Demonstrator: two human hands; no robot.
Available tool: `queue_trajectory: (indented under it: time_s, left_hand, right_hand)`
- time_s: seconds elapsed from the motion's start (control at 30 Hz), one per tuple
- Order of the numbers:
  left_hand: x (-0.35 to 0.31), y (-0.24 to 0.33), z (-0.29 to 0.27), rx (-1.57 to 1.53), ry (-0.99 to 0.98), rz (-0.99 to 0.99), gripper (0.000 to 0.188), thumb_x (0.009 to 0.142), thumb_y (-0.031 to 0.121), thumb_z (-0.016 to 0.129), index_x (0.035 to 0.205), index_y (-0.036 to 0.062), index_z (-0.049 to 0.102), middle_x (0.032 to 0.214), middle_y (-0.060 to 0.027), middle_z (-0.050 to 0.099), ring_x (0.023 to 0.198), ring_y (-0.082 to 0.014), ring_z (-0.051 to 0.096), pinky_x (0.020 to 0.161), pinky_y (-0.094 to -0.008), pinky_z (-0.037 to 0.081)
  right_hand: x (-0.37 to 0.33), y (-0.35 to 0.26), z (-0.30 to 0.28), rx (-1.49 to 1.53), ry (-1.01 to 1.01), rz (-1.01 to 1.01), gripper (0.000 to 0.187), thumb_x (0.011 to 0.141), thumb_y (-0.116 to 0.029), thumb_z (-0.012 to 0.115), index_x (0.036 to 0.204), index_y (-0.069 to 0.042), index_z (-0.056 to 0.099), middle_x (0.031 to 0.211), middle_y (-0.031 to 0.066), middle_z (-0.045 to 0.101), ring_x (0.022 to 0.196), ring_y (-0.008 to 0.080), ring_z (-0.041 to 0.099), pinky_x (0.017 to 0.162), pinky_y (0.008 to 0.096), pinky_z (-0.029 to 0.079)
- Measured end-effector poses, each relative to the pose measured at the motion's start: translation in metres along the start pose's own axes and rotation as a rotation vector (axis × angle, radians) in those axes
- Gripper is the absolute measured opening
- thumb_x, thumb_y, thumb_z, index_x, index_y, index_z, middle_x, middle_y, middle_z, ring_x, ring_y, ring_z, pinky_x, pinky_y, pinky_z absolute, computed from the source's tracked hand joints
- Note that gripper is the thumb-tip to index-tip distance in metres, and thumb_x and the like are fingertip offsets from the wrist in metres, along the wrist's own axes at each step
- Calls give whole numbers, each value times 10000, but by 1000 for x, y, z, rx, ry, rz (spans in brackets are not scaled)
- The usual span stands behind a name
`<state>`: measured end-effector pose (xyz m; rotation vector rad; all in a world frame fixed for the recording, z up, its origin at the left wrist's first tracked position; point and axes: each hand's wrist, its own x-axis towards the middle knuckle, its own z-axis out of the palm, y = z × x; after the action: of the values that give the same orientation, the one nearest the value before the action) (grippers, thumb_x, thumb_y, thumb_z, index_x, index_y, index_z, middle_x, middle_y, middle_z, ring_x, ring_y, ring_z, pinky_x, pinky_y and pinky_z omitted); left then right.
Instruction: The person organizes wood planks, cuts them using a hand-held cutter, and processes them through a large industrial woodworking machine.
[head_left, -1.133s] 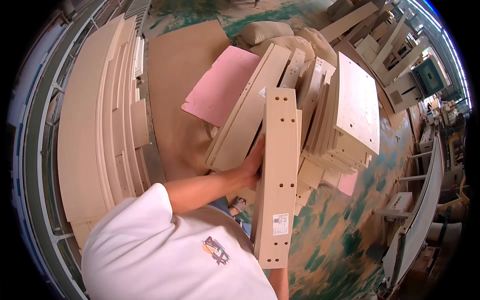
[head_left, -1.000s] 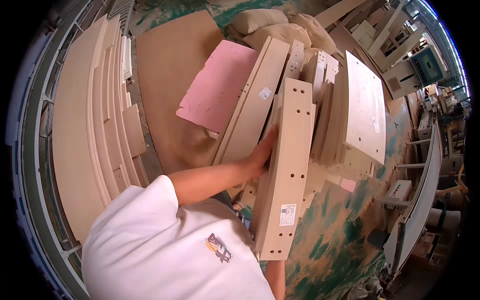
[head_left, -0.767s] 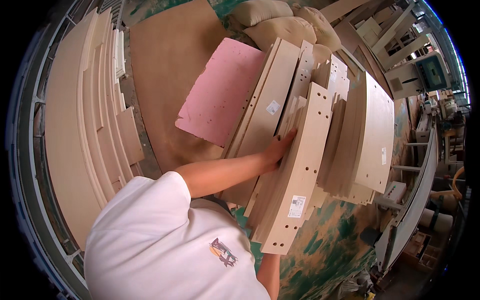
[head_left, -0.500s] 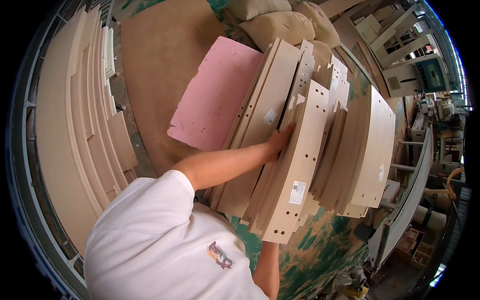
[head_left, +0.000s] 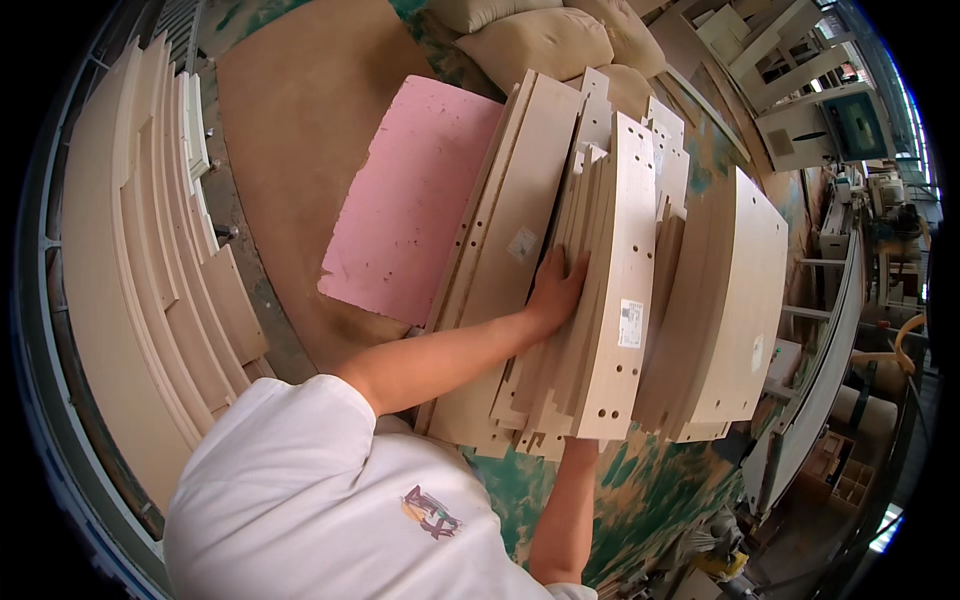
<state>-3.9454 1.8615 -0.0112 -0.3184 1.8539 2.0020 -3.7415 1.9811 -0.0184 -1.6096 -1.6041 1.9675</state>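
Observation:
My left hand (head_left: 556,295) reaches across to the middle of a row of upright wooden boards. Its fingers and thumb straddle the top edges of several narrow boards (head_left: 562,355), gripping them. Just right of it stands a drilled board (head_left: 625,230) with round holes and a white label (head_left: 631,323). My right forearm (head_left: 568,505) comes up from below to that board's near end; the right hand is hidden behind or under it. Left of my left hand leans a wider board (head_left: 530,180) with a small label.
A pink foam slab (head_left: 412,190) lies left of the row, on a brown sheet (head_left: 290,150). More boards (head_left: 735,300) stand at the right. Long panels (head_left: 110,270) are stacked at the far left. Stuffed sacks (head_left: 540,48) lie at the back; a machine with a screen (head_left: 850,125) stands far right.
The labelled drilled board and the narrow boards beside it have shifted right, their near end moving away from me. My right forearm has followed rightward. My left hand stays on the boards.

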Motion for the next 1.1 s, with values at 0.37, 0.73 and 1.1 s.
queue_trajectory:
  time_s: [0.37,0.73,1.1]
  left_hand:
    - [-50,-14,-25,-64,-200,-244,890,1035,703,402,1634,62,253,1668,-158,335,1526,-324,340,1224,-384,293]
    - [-44,-40,-4,-263,-283,-216,913,1016,772,317,1623,90,283,1573,-151,444,1434,-283,452,1177,-416,387]
    - [-46,-30,0,-417,-321,-230,773,1058,695,323,1535,88,323,1430,-162,527,1297,-282,574,1033,-433,545]
  right_hand:
    - [-109,-20,-64,-149,-99,-51,468,1123,-325,474,1394,40,589,1267,186,710,1187,316,695,1028,429,597]
    - [-60,-78,28,-263,-315,-399,674,1049,-405,629,1539,22,451,1509,183,540,1400,252,499,1151,361,387]
    - [-65,-62,19,-189,-343,-268,607,1039,-441,646,1424,24,582,1319,103,665,1196,167,591,1044,314,451]
